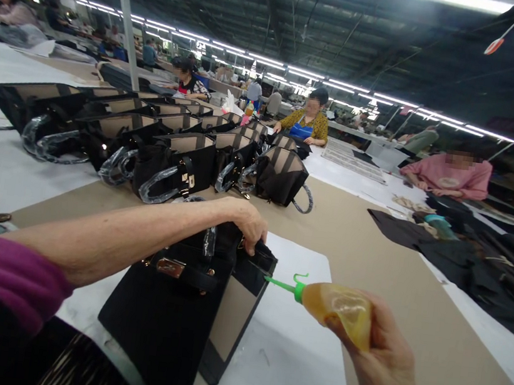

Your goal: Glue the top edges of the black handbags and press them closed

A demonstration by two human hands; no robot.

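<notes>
A black and tan handbag [184, 315] lies on its side on a white sheet [292, 355] in front of me. My left hand [248, 220] reaches across it, fingers curled over the top edge of the bag near its opening. My right hand [381, 360] grips a soft squeeze bottle [341, 308] of amber liquid. Its green nozzle [280, 283] points left at the bag's upper corner, almost touching it. A gold clasp [170, 267] shows on the bag's strap.
A row of several finished handbags [181, 157] with plastic-wrapped handles stands across the brown table [385, 260] behind. Black fabric pieces [479, 266] lie at the right. Other people sit working at the far side, one in yellow [304, 123], one in pink [448, 177].
</notes>
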